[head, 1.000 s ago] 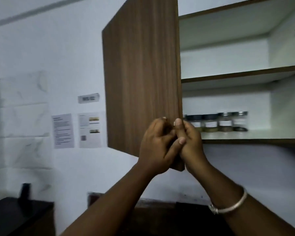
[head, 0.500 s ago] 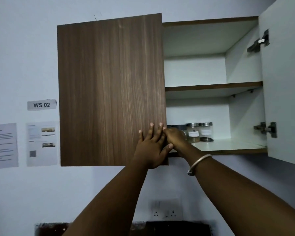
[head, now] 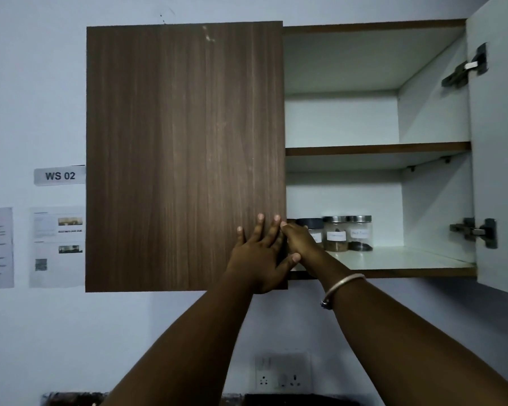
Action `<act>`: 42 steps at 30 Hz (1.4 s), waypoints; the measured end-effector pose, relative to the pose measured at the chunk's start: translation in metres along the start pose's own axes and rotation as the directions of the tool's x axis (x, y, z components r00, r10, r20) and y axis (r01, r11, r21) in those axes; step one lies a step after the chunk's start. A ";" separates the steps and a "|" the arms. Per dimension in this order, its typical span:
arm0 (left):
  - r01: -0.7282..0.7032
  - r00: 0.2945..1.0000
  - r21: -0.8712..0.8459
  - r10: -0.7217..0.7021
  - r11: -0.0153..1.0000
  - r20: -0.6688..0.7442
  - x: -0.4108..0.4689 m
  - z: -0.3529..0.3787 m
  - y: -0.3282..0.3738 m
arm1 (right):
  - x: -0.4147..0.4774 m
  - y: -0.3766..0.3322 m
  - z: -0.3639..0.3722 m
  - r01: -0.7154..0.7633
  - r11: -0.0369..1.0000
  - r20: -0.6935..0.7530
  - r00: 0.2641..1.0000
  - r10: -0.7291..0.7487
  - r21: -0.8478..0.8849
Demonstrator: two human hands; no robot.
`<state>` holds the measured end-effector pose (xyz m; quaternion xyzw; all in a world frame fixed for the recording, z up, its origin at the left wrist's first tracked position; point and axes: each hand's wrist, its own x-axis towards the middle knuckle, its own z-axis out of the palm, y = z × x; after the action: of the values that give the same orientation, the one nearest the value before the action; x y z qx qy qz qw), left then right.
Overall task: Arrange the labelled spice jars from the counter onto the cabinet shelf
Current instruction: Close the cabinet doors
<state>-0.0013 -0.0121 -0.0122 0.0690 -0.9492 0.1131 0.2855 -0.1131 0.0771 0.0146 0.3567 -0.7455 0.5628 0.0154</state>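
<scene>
Spice jars stand in a row on the lower cabinet shelf [head: 408, 260]: a dark-lidded jar [head: 311, 224], then two steel-lidded jars with white labels, one holding brown spice [head: 335, 235], one holding dark spice [head: 360, 233]. Any jars further left are hidden behind the brown left door [head: 185, 153], which lies almost flat against the cabinet. My left hand [head: 260, 259] presses flat on that door near its lower right corner, fingers spread. My right hand [head: 301, 241] curls around the door's free edge, just in front of the jars.
The white right door [head: 500, 148] stands open with two metal hinges. An upper shelf [head: 376, 148] sits above the jars. A wall socket [head: 282, 373] is below, with a dark counter edge [head: 71, 399] at the bottom. Papers and a "WS 02" label [head: 60, 175] hang on the left.
The left door has swung from wide open to nearly shut. My left hand went from gripping its edge to lying flat on it. The view pulled back and rose.
</scene>
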 end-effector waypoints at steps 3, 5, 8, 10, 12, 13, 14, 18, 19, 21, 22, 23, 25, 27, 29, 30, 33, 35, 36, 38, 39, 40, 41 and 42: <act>0.020 0.996 -0.088 -0.012 0.996 0.084 0.000 -0.023 0.006 | -0.023 -0.017 -0.017 0.007 0.940 0.060 0.998 0.014 -0.341; 0.052 0.996 -0.285 -0.029 0.957 0.082 -0.002 -0.044 0.017 | -0.052 -0.024 -0.036 0.127 0.824 0.126 0.990 -0.068 -0.552; -0.086 0.996 -0.481 0.072 0.873 -0.049 -0.012 -0.070 0.053 | -0.107 -0.027 -0.055 0.264 0.715 0.183 0.965 -0.191 -0.648; -0.254 0.967 -0.547 0.196 0.798 -0.163 -0.019 -0.081 0.101 | -0.144 -0.023 -0.080 0.271 0.669 0.128 0.958 -0.256 -0.692; -0.368 0.930 -0.628 0.270 0.686 -0.250 -0.025 -0.092 0.154 | -0.183 -0.014 -0.120 0.242 0.629 0.048 0.950 -0.309 -0.739; -0.407 0.913 -0.658 0.290 0.634 -0.286 -0.028 -0.098 0.175 | -0.202 -0.012 -0.138 0.230 0.579 0.019 0.937 -0.348 -0.782; -0.455 0.890 -0.678 0.321 0.577 -0.325 -0.030 -0.105 0.204 | -0.225 -0.008 -0.164 0.200 0.537 -0.022 0.925 -0.379 -0.820; -0.662 0.746 -0.666 0.390 0.345 -0.540 -0.037 -0.135 0.299 | -0.297 -0.013 -0.238 0.088 0.514 -0.224 0.829 -0.513 -0.853; -0.702 0.707 -0.658 0.386 0.274 -0.593 -0.039 -0.143 0.324 | -0.316 -0.017 -0.255 0.065 0.550 -0.287 0.799 -0.529 -0.833; -0.737 0.662 -0.659 0.362 0.152 -0.657 -0.042 -0.159 0.365 | -0.346 -0.025 -0.284 0.091 0.667 -0.403 0.734 -0.546 -0.739; -0.742 0.649 -0.663 0.351 0.098 -0.675 -0.043 -0.165 0.382 | -0.357 -0.027 -0.297 0.128 0.708 -0.441 0.701 -0.560 -0.695; -0.747 0.635 -0.663 0.346 0.048 -0.691 -0.044 -0.170 0.398 | -0.367 -0.027 -0.308 0.146 0.712 -0.463 0.667 -0.583 -0.686; -0.756 0.608 -0.654 0.352 -0.018 -0.712 -0.044 -0.177 0.428 | -0.384 -0.024 -0.333 0.067 0.629 -0.476 0.593 -0.649 -0.774; -0.721 0.640 -0.693 0.379 -0.002 -0.668 -0.045 -0.180 0.455 | -0.396 -0.018 -0.360 -0.083 0.529 -0.488 0.526 -0.696 -0.844; -0.613 0.730 -0.788 0.420 0.054 -0.539 -0.044 -0.179 0.478 | -0.402 -0.013 -0.379 -0.227 0.568 -0.593 0.510 -0.623 -0.791; -0.549 0.769 -0.833 0.435 0.072 -0.469 -0.043 -0.178 0.488 | -0.403 -0.011 -0.383 -0.256 0.629 -0.651 0.529 -0.545 -0.734; -0.454 0.813 -0.887 0.448 0.086 -0.373 -0.041 -0.174 0.503 | -0.406 -0.006 -0.383 -0.115 0.890 -0.730 0.624 -0.280 -0.440; -0.444 0.817 -0.894 0.439 0.067 -0.374 -0.046 -0.173 0.501 | -0.406 -0.006 -0.376 0.006 0.955 -0.779 0.577 -0.246 -0.297; -0.442 0.822 -0.895 0.424 0.054 -0.381 -0.051 -0.173 0.497 | -0.407 -0.008 -0.370 0.061 0.960 -0.801 0.539 -0.261 -0.272; -0.444 0.832 -0.895 0.382 0.026 -0.402 -0.062 -0.173 0.482 | -0.406 -0.010 -0.354 0.135 0.943 -0.807 0.489 -0.331 -0.305; -0.447 0.837 -0.894 0.358 0.014 -0.413 -0.068 -0.171 0.469 | -0.403 -0.011 -0.342 0.164 0.928 -0.800 0.472 -0.371 -0.334; -0.455 0.839 -0.891 0.336 0.003 -0.427 -0.075 -0.168 0.455 | -0.401 -0.013 -0.330 0.202 0.912 -0.793 0.450 -0.411 -0.358; -0.465 0.840 -0.885 0.307 -0.015 -0.447 -0.082 -0.165 0.441 | -0.399 -0.017 -0.317 0.247 0.895 -0.783 0.435 -0.446 -0.372; -0.471 0.844 -0.882 0.272 -0.038 -0.462 -0.088 -0.160 0.423 | -0.393 -0.022 -0.301 0.300 0.881 -0.773 0.431 -0.466 -0.365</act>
<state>0.0724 0.4427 -0.0058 -0.4071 -0.7275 -0.4743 0.2831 0.0779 0.5326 -0.0238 0.1968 -0.5872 0.5778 0.5316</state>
